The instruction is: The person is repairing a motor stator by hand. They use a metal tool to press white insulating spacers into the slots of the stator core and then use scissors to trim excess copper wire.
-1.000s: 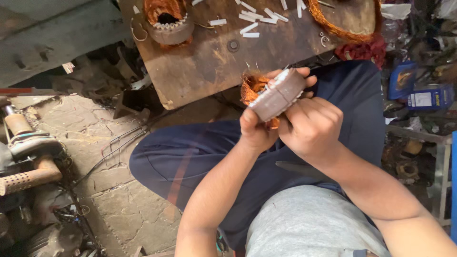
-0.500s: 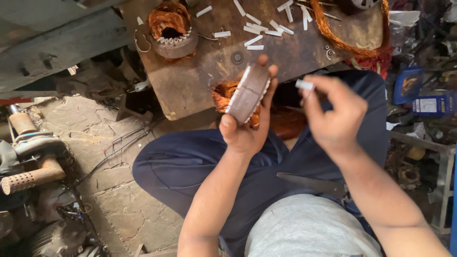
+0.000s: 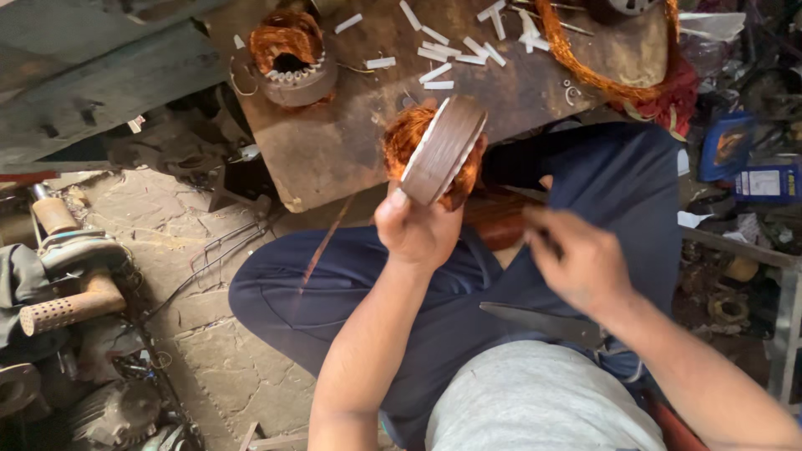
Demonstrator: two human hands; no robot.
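Note:
My left hand grips a round metal stator with orange copper windings and holds it tilted over my lap, at the near edge of a wooden board. My right hand is blurred, low over my right thigh and apart from the stator. Its fingers look curled, and I cannot make out anything in them. A flat metal blade lies across my lap just below that hand.
A second copper-wound stator stands on the board's far left. Several white paper strips and a loose copper wire coil lie at the back. A blue box sits at right. Motor parts and a perforated tube clutter the stone floor at left.
My right hand has left the stator, lifted a small white strip, then dropped to my lap. My left hand now holds the stator alone, a little higher and turned.

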